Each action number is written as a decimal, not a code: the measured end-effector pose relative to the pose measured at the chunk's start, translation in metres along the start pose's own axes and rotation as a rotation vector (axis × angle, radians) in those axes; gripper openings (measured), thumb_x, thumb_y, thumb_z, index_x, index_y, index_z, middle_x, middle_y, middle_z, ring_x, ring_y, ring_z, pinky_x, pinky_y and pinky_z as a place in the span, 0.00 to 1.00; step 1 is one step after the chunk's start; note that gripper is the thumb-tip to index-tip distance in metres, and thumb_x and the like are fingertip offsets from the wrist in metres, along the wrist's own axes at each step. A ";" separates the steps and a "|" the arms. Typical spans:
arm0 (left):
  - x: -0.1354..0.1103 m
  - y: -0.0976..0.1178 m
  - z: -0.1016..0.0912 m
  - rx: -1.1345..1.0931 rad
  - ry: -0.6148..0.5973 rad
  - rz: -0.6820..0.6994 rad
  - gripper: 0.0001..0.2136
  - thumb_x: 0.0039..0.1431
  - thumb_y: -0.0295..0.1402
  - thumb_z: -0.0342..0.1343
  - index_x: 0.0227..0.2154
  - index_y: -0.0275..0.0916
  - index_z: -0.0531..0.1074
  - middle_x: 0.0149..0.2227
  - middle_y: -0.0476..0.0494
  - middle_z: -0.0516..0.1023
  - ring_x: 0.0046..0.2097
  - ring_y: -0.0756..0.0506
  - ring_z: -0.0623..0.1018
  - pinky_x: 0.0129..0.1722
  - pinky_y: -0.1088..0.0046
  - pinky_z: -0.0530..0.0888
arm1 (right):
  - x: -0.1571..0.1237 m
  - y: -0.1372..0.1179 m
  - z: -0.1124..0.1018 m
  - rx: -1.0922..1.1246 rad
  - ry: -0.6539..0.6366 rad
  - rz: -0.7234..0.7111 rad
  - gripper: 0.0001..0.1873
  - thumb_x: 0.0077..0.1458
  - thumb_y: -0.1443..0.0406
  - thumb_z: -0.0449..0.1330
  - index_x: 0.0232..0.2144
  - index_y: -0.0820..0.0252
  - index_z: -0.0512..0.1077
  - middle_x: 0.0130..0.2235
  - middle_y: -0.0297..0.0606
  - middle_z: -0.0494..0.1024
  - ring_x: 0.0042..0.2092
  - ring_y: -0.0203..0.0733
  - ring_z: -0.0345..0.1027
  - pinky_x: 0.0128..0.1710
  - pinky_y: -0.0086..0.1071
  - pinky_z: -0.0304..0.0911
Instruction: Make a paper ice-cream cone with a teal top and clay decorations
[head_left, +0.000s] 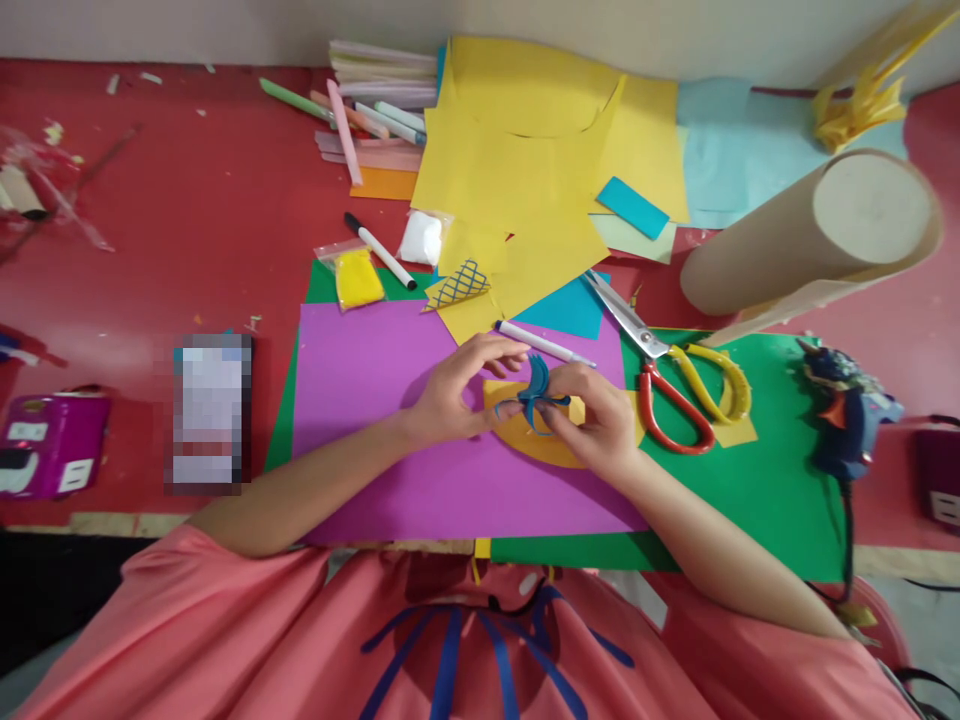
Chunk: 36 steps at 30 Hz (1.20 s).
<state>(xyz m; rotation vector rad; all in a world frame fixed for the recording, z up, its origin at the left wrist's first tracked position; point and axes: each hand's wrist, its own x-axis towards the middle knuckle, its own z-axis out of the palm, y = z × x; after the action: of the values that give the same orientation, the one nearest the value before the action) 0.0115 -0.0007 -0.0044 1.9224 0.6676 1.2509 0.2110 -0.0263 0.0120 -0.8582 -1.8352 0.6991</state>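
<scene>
Between my two hands is a blue paper piece [537,380] with curled, fringe-like strips. My right hand [600,415] pinches its base between thumb and fingers. My left hand [469,390] touches a curled strip with the thumb, while its fingers are raised and apart above. Under both hands lies a yellow-orange rounded paper [517,445] on a purple sheet [420,490]. A white marker [547,343] rests just beyond my fingers. Scissors [660,360] with one red and one yellow handle lie right of my right hand.
Yellow paper sheets [525,100] and colored markers [390,120] lie at the back. A rolled brown paper tube [795,235] stands at the right, near a blue glue gun [847,420]. Clay packets, one yellow [358,278], sit back left. A phone [210,410] lies left.
</scene>
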 end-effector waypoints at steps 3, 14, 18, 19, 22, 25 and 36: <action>0.000 0.000 -0.001 0.033 -0.037 0.024 0.25 0.59 0.37 0.61 0.59 0.41 0.66 0.51 0.36 0.76 0.47 0.48 0.79 0.42 0.73 0.80 | 0.001 0.001 0.000 -0.004 0.023 -0.024 0.10 0.55 0.74 0.59 0.36 0.54 0.69 0.33 0.35 0.76 0.36 0.39 0.74 0.35 0.34 0.71; -0.003 0.002 -0.001 0.078 0.009 0.026 0.17 0.56 0.32 0.64 0.49 0.40 0.71 0.43 0.41 0.81 0.45 0.48 0.81 0.43 0.72 0.79 | 0.003 -0.001 0.000 -0.006 0.069 0.008 0.09 0.55 0.74 0.59 0.35 0.54 0.70 0.31 0.34 0.76 0.34 0.40 0.73 0.35 0.35 0.71; -0.001 0.000 -0.002 0.083 0.008 0.046 0.13 0.56 0.33 0.63 0.44 0.40 0.71 0.38 0.44 0.80 0.39 0.49 0.80 0.40 0.73 0.77 | 0.003 0.000 -0.001 0.006 0.023 -0.009 0.09 0.55 0.73 0.58 0.36 0.54 0.70 0.32 0.36 0.77 0.35 0.41 0.74 0.35 0.36 0.71; 0.000 0.001 -0.003 0.105 -0.008 0.063 0.12 0.57 0.33 0.63 0.43 0.40 0.71 0.37 0.45 0.80 0.38 0.49 0.79 0.40 0.73 0.76 | 0.003 0.000 -0.001 0.006 0.012 -0.014 0.08 0.56 0.72 0.58 0.36 0.54 0.70 0.32 0.36 0.78 0.35 0.41 0.74 0.35 0.36 0.71; 0.004 0.003 -0.004 0.170 -0.046 0.111 0.08 0.58 0.35 0.61 0.38 0.41 0.71 0.35 0.45 0.80 0.38 0.49 0.79 0.40 0.72 0.75 | 0.003 -0.001 0.000 -0.008 -0.017 -0.020 0.06 0.57 0.70 0.59 0.36 0.55 0.70 0.32 0.37 0.78 0.35 0.40 0.74 0.34 0.34 0.71; 0.005 0.004 -0.003 0.178 -0.059 0.124 0.06 0.59 0.35 0.60 0.35 0.41 0.70 0.32 0.47 0.79 0.36 0.49 0.78 0.40 0.72 0.74 | 0.002 0.000 0.000 -0.006 -0.027 -0.014 0.04 0.58 0.70 0.60 0.36 0.55 0.70 0.32 0.37 0.78 0.34 0.40 0.74 0.34 0.34 0.71; 0.003 0.009 -0.004 0.218 -0.042 0.171 0.01 0.60 0.29 0.60 0.35 0.40 0.74 0.30 0.48 0.81 0.32 0.50 0.79 0.35 0.74 0.74 | -0.002 -0.004 0.002 -0.119 0.002 -0.031 0.07 0.57 0.71 0.57 0.36 0.55 0.70 0.31 0.38 0.78 0.33 0.42 0.74 0.32 0.34 0.71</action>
<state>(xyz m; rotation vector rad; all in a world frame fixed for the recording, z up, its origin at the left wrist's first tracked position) 0.0093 -0.0025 0.0060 2.2180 0.6513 1.2805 0.2088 -0.0306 0.0131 -0.9055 -1.8989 0.5740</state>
